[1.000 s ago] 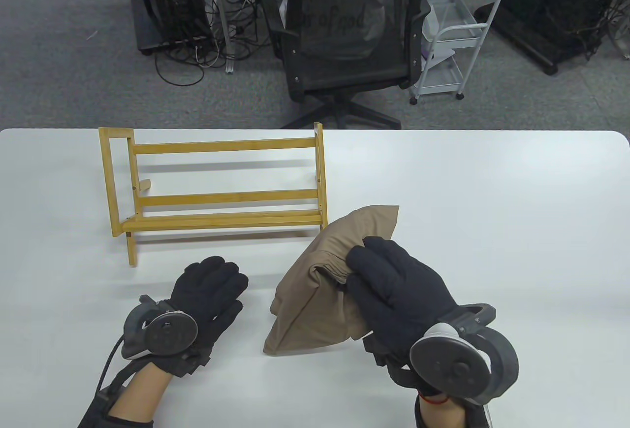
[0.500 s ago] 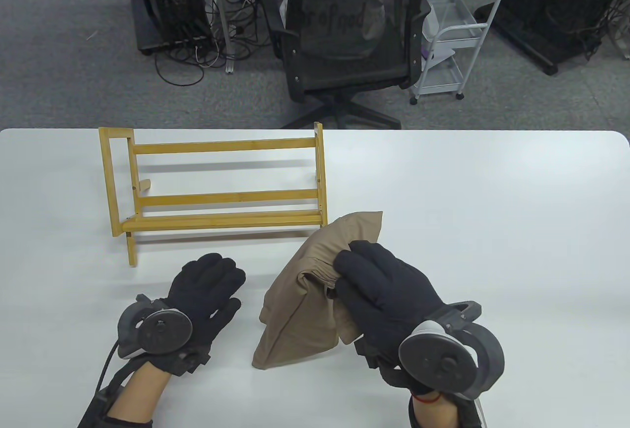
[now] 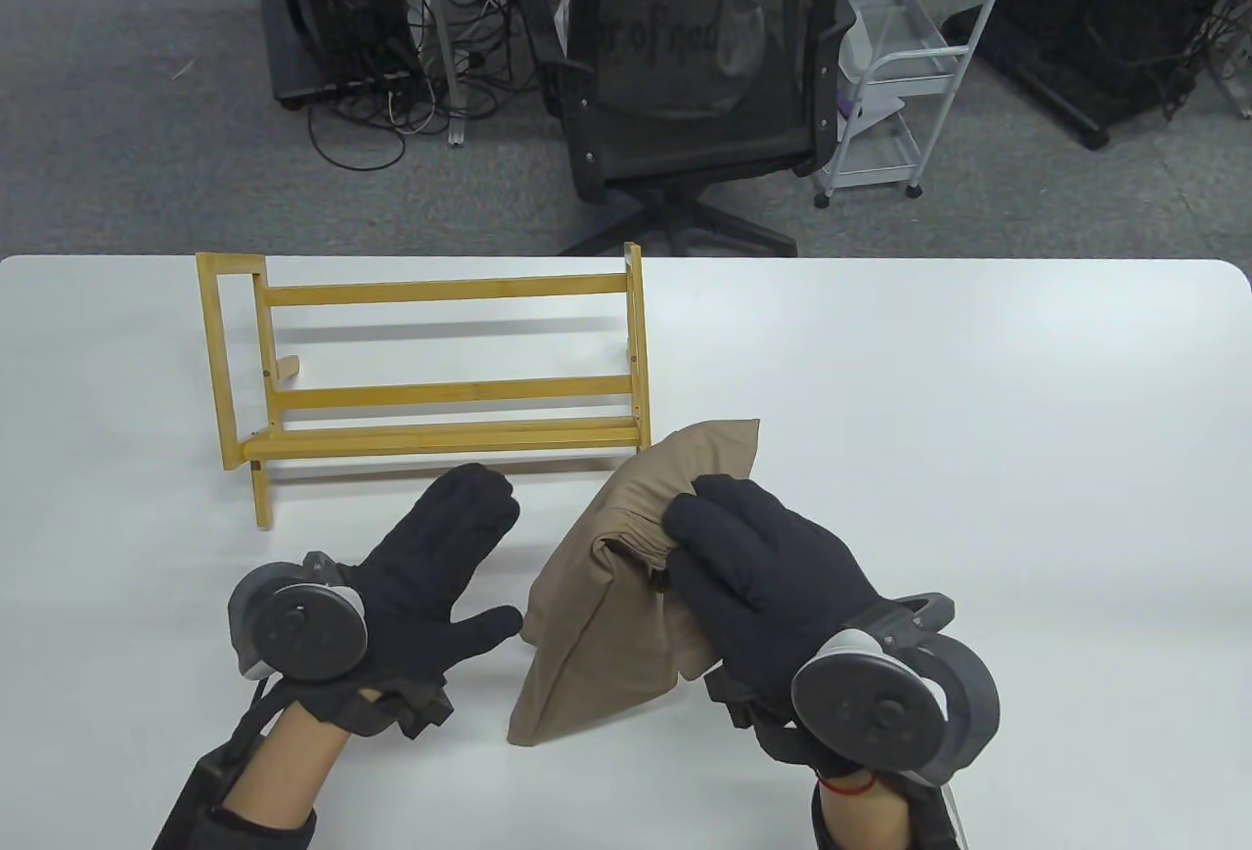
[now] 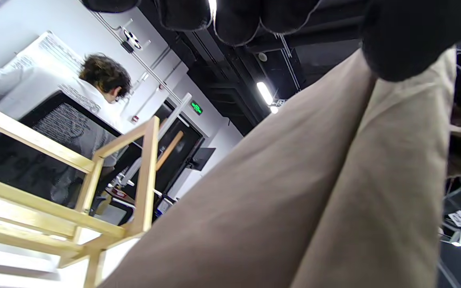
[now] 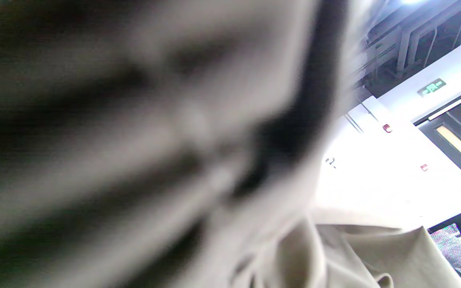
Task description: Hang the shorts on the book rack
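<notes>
The tan shorts (image 3: 611, 586) are bunched and lifted at the waistband, with their lower corner on the white table (image 3: 978, 400). My right hand (image 3: 753, 561) grips the gathered waistband from the right. My left hand (image 3: 445, 557) is open, fingers spread, just left of the shorts, with its thumb close to the fabric. The bamboo book rack (image 3: 440, 371) stands upright behind both hands, at the left of the table. The left wrist view shows the shorts (image 4: 294, 192) close up, with the rack (image 4: 94, 192) to the left. The right wrist view is filled with blurred fabric (image 5: 154, 140).
A black office chair (image 3: 694, 67) stands beyond the far table edge. A white rolling cart (image 3: 910, 58) is to its right. Cables and equipment stands sit on the floor behind. A person in white shows behind the rack in the left wrist view (image 4: 74, 100).
My left hand has lifted, moved forward and right, and spread its fingers beside the shorts. My right hand drew the shorts slightly left and toward me, then held still.
</notes>
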A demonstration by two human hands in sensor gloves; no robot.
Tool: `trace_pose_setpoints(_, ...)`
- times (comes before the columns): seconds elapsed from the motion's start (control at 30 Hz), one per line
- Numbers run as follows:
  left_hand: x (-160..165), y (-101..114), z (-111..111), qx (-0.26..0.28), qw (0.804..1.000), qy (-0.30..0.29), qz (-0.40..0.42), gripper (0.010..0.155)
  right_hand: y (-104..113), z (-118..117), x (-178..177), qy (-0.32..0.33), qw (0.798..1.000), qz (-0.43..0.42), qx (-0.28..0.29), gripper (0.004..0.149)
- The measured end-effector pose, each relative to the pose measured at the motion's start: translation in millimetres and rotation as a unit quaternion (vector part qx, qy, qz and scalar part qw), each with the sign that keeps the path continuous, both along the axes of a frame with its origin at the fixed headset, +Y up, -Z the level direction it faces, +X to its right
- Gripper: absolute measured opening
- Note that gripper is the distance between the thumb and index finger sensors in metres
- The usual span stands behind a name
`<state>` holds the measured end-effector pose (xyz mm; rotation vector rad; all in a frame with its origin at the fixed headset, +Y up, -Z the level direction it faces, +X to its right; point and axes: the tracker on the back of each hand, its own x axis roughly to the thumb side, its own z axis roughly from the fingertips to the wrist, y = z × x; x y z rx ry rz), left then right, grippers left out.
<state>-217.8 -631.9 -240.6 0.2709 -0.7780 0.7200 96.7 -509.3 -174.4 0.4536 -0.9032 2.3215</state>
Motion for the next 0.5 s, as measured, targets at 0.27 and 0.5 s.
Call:
trace_pose_setpoints(0.27, 30, 33, -11, -0.037, 0.996, -0.069, 0.051, 0.093, -1, 0, -3, 0.008, 1.000, 0.006, -0.003, 0.037)
trace_pose_setpoints(0.5, 49, 49, -20, -0.060, 0.993, -0.092, 0.051, 0.098, -2, 0, -8, 0.020, 1.000, 0.010, -0.008, 0.037)
